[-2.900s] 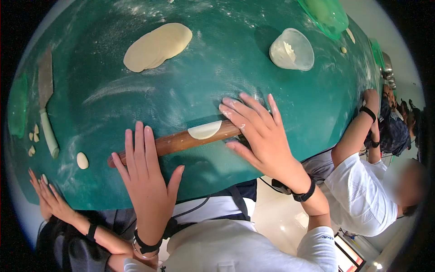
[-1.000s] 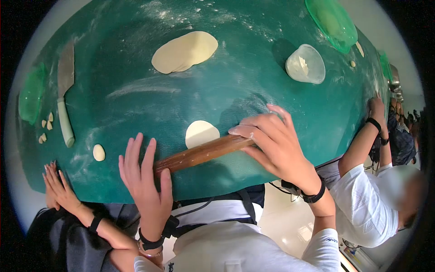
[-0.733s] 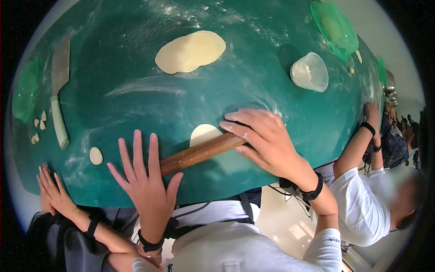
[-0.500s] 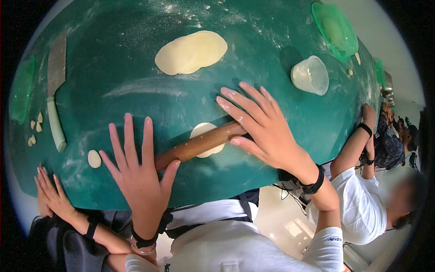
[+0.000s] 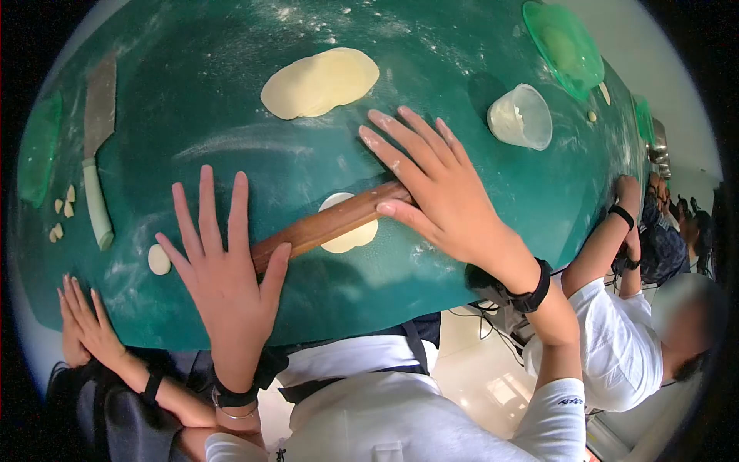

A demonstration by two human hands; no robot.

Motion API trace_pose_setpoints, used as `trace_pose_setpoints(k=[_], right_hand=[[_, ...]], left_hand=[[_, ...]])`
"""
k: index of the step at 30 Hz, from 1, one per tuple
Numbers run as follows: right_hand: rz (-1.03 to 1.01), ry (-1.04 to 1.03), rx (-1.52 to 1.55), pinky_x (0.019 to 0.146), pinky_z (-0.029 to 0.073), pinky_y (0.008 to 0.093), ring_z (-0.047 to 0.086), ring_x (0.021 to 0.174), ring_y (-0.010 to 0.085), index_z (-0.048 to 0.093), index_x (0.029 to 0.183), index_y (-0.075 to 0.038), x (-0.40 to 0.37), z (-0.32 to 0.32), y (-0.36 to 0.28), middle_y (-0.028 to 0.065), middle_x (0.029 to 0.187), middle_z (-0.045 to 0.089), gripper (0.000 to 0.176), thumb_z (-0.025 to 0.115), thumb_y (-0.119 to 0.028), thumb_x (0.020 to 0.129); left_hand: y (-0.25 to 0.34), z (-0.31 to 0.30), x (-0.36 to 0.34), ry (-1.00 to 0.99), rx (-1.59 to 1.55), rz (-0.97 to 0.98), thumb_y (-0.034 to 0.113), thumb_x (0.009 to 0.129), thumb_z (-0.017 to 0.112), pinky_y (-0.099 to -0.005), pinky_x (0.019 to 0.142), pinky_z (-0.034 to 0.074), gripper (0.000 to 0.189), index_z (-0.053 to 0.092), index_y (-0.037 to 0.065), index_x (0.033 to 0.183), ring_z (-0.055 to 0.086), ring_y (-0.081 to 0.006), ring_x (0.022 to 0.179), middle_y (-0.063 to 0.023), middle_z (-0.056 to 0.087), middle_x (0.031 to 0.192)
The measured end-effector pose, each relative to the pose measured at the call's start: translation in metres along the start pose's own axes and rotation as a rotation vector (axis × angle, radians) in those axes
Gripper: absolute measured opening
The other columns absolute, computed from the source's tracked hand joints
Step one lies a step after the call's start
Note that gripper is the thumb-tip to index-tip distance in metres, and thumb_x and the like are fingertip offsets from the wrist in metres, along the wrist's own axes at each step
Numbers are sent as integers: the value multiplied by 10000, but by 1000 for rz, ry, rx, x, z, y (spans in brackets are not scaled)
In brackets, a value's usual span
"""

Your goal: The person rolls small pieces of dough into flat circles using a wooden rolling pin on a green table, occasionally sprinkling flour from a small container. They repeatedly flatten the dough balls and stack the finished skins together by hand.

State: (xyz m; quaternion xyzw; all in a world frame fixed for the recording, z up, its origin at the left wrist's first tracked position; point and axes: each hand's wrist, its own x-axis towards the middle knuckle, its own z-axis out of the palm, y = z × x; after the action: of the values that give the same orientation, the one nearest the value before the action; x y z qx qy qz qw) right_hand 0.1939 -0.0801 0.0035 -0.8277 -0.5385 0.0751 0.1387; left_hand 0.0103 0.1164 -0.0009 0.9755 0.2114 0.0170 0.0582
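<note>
A wooden rolling pin [image 5: 327, 225] lies slantwise over a small round of dough [image 5: 350, 239], whose edges show on both sides of it. My left hand [image 5: 231, 273] is open, with fingers spread and palm over the pin's left end. Its thumb rests along the near side of the pin. At the right end, my right hand [image 5: 443, 192] lies over the pin with fingers stretched out and apart; flour dusts its fingertips. A small flattened dough disc [image 5: 159, 259] sits just beside my left little finger. Farther up lie overlapping flat dough wrappers [image 5: 319, 83].
A cleaver [image 5: 98, 146] and several small dough pieces [image 5: 69, 202] lie at the left, near a green tray [image 5: 40, 150]. A plastic cup [image 5: 520, 115] and green container [image 5: 566, 50] stand at right. Other people's hands [image 5: 91, 323] rest at the left edge; another person [image 5: 608, 339] sits right.
Both of my hands have moved slightly forward, away from my body, with the rolling pin turning under them across the dough round. The view has shifted a little too.
</note>
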Motion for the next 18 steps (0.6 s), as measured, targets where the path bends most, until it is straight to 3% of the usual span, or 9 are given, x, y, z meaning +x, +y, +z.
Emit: trace_pose_setpoints(k=[11,14,18], right_hand=[[71,-13,-21,1168,224,596,338,1434,314,362,1528,-196,-55,10,-24,50,1572,353,755,672,-391,868],[50,12,-36,1170,223,595,359,1421,286,378,1520,-207,-65,16,-24,42,1545,386,759,694,-378,852],[14,97,-2,1153,280,554,463,1295,242,464,1462,-200,-75,26,-21,27,1409,498,704,733,-277,816]], left_hand=[[18,2,-38,-70,-33,12,406,896,619,-668,1165,41,797,286,106,1555,190,-345,1512,-112,286,1613],[22,-4,-47,-117,-68,15,345,867,666,-657,1170,58,835,270,92,1557,212,-331,1508,-121,297,1605],[27,-8,-56,-128,-166,42,276,846,697,-636,1177,81,831,292,78,1544,243,-341,1495,-140,320,1589]])
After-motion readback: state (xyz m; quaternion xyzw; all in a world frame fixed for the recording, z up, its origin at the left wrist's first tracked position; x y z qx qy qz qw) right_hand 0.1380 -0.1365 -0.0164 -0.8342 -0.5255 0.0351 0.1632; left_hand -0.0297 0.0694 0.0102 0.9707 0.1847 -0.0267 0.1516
